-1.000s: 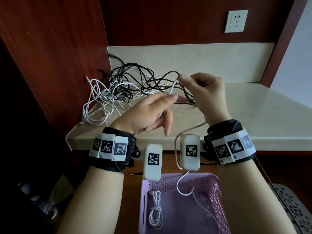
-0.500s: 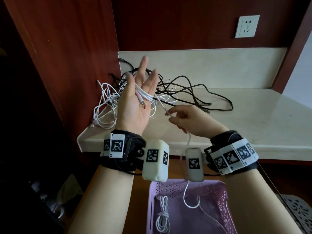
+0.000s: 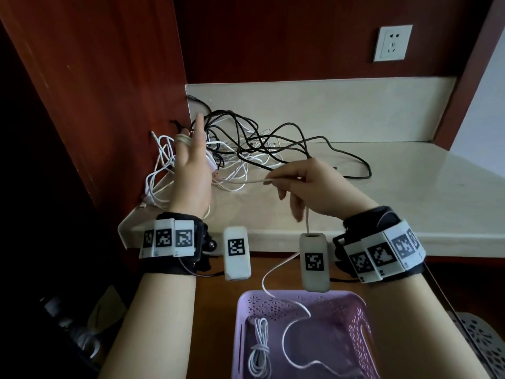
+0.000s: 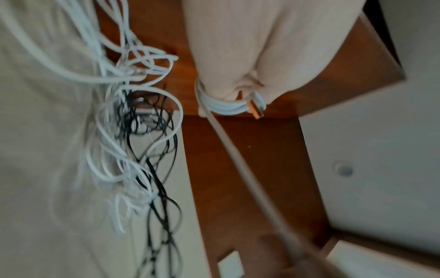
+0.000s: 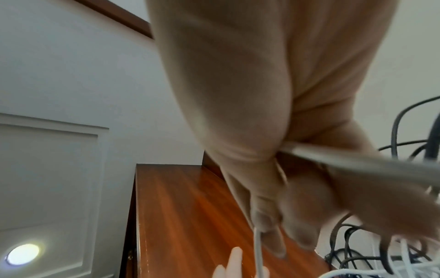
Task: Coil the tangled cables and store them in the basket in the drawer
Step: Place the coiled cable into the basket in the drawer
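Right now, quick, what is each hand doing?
Left hand: fingers straight, white cable wound around them.
Right hand: pinching the same white cable, feeding it toward the left.

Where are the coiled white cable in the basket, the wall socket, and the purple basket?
coiled white cable (image 3: 259, 348), head view, middle of the bundle
wall socket (image 3: 393, 43), head view, faceplate centre
purple basket (image 3: 360, 321), head view, right wall

a white socket (image 3: 392, 42) sits on the red-brown back wall (image 3: 273, 36) above the pale counter (image 3: 382, 187); a white door (image 5: 47, 159) stands nearby.
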